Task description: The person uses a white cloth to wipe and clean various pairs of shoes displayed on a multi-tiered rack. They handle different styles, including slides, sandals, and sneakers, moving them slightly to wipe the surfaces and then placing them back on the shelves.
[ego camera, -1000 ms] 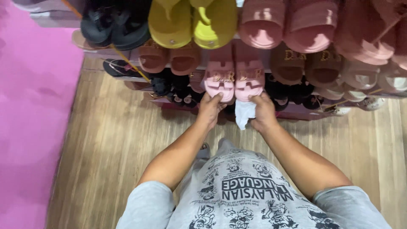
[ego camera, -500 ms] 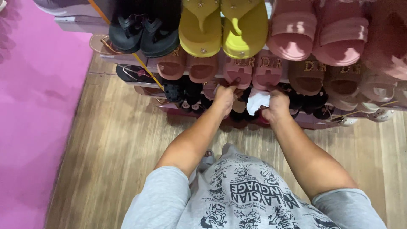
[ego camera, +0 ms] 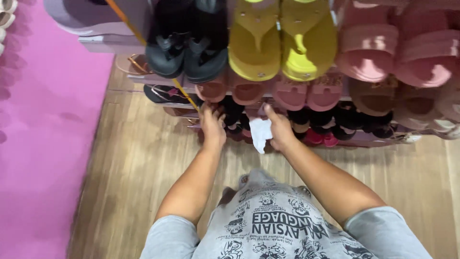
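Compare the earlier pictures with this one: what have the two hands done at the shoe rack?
Both hands dropped from the pink slippers on the middle shelf to the dark shoes on the lowest one. The left hand now reaches among them. The right hand still grips the white cloth. The rack's shoes stay put.

Bright, even indoor light, seems from above. Soft shadows under sandal rack, dark gap low down. Small shine on yellow sandals. Whole picture bit blurry, smeared from moving. Hands soft, fingers hard to tell apart. White cloth washed out, no detail. Pink floor flat, faint dark patches. Edges stretched, top sandals look big.
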